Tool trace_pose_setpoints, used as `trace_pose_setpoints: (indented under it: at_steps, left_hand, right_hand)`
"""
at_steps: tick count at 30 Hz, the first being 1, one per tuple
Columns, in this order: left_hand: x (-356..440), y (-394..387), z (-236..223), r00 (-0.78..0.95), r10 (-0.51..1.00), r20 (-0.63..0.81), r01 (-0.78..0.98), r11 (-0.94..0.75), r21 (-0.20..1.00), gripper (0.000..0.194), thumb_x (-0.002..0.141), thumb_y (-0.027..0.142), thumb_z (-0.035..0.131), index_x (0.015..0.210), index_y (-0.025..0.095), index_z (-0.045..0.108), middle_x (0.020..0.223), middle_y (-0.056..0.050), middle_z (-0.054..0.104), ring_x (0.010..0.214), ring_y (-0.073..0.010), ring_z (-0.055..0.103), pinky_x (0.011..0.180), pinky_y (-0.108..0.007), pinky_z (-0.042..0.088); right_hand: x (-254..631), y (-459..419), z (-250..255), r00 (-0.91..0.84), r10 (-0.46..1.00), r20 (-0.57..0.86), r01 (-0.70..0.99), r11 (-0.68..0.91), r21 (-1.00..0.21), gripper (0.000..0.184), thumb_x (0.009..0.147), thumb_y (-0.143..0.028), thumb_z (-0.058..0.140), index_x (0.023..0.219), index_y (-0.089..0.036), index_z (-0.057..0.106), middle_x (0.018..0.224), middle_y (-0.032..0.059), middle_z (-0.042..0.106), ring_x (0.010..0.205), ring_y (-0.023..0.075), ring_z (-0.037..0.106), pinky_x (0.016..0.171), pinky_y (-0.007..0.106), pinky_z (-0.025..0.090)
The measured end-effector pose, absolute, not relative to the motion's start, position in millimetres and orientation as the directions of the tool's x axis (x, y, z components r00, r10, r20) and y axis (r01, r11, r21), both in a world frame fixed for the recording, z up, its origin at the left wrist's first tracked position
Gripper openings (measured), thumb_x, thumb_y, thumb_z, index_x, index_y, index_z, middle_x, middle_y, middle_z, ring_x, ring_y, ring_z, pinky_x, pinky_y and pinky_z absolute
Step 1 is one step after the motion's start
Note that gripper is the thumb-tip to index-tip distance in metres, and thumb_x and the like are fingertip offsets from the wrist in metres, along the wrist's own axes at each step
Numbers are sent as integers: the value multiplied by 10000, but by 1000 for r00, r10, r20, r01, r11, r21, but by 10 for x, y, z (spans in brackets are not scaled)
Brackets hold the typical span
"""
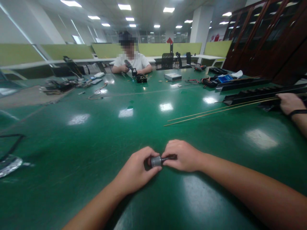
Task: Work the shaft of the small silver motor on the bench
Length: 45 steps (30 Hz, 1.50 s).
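Close in front of me, a small grey metal cylinder point(156, 161) lies on its side just above or on the green tabletop point(96, 179); I cannot tell which. My left hand point(141, 166) is closed around it, thumb in front and fingers behind. A dark thin shaft point(169, 157) sticks out of the cylinder's right end. The fingers of my right hand point(181, 155) pinch this shaft, partly hiding it. Both hands nearly meet at the cylinder.
A co-worker's hand point(291, 103) at right touches thin brass-coloured rods point(203, 115) beside black metal profiles point(263, 92). Across the table a person point(131, 60) holds a dark tool at a black device point(141, 78). A grey box point(173, 76) and cables lie farther back.
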<state>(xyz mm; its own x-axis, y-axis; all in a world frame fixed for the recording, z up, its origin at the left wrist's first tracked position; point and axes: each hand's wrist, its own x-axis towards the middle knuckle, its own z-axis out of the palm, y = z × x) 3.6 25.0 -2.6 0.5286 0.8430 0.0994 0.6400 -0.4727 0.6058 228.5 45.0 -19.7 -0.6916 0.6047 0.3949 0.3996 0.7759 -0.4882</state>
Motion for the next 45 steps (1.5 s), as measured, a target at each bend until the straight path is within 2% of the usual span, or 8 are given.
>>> trace_pose_setpoints:
  at_steps: [14, 35, 40, 45]
  left_hand:
    - [37, 244, -35, 529, 843, 92, 634, -465, 618, 157, 802, 253, 684, 937, 192, 635, 849, -12, 630, 765, -184, 591, 691, -285, 442]
    - [27, 238, -23, 535, 840, 95, 628, -470, 620, 171, 804, 244, 684, 963, 193, 643, 882, -25, 649, 786, -190, 602, 710, -293, 458]
    - [26, 235, -27, 536, 840, 85, 636, -468, 613, 171, 808, 250, 688, 963, 197, 641, 878, -19, 644, 781, -188, 600, 710, -292, 451]
    - [16, 228, -29, 538, 839, 83, 634, -467, 616, 174, 815, 256, 688, 970, 198, 636, 883, -20, 642, 780, -186, 598, 714, -293, 452]
  right_hand:
    - [2282, 459, -194, -694, 609, 384, 414, 774, -479, 115, 829, -242, 689, 890, -152, 729, 797, 54, 693, 768, 175, 604, 724, 289, 439]
    - [2384, 479, -190, -670, 645, 367, 427, 740, -520, 92, 757, -240, 706, 814, -171, 685, 769, 27, 675, 745, 167, 596, 738, 294, 444]
    - [2494, 553, -148, -708, 637, 305, 405, 720, -564, 55, 728, -197, 698, 762, -158, 679, 727, 13, 646, 698, 141, 583, 681, 256, 445]
    - [2664, 662, -105, -719, 678, 151, 454, 623, -637, 71, 702, -195, 706, 748, -148, 681, 694, -4, 626, 637, 115, 559, 613, 226, 430]
